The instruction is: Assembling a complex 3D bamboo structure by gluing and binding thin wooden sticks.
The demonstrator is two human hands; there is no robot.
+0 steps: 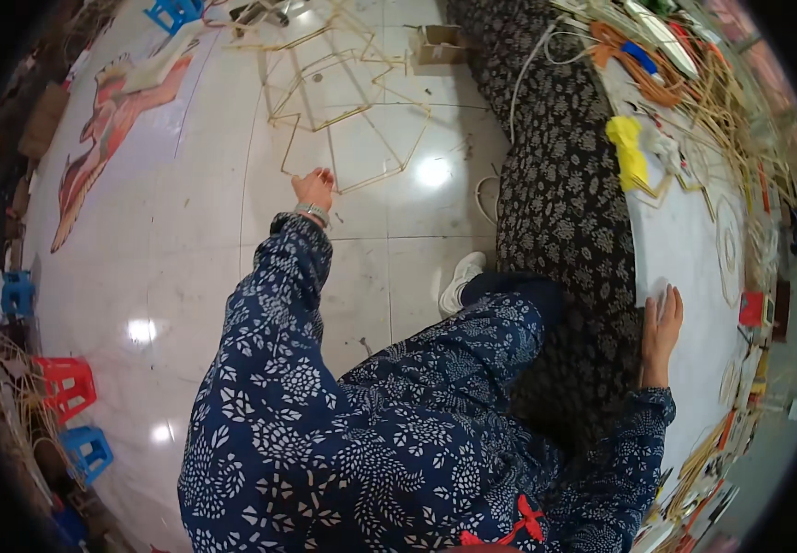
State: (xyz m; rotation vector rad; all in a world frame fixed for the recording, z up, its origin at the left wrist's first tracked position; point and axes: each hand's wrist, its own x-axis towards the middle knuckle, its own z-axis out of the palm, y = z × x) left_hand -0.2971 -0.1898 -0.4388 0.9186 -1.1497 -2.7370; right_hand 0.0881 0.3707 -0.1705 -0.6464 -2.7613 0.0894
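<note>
My left hand [315, 187], a watch on its wrist, reaches forward over the tiled floor. Its fingers are curled at the near edge of an angular frame of thin bamboo strips [375, 177] and appear to grip it; the exact grip is too small to see fully. Several bent sections make up the frame, stretching away from the hand. On the right, my right hand [662, 334] rests on the near edge of a white-topped table [684, 258], its fingers stretched out and holding nothing.
Dark flowered cloth [555, 166] hangs along the table's side. On the table lie a yellow object [628, 152], an orange cord coil [643, 69] and many bamboo strips [735, 129]. A painted bird picture [108, 129] lies left; red [66, 387] and blue stools [88, 452] stand farther left.
</note>
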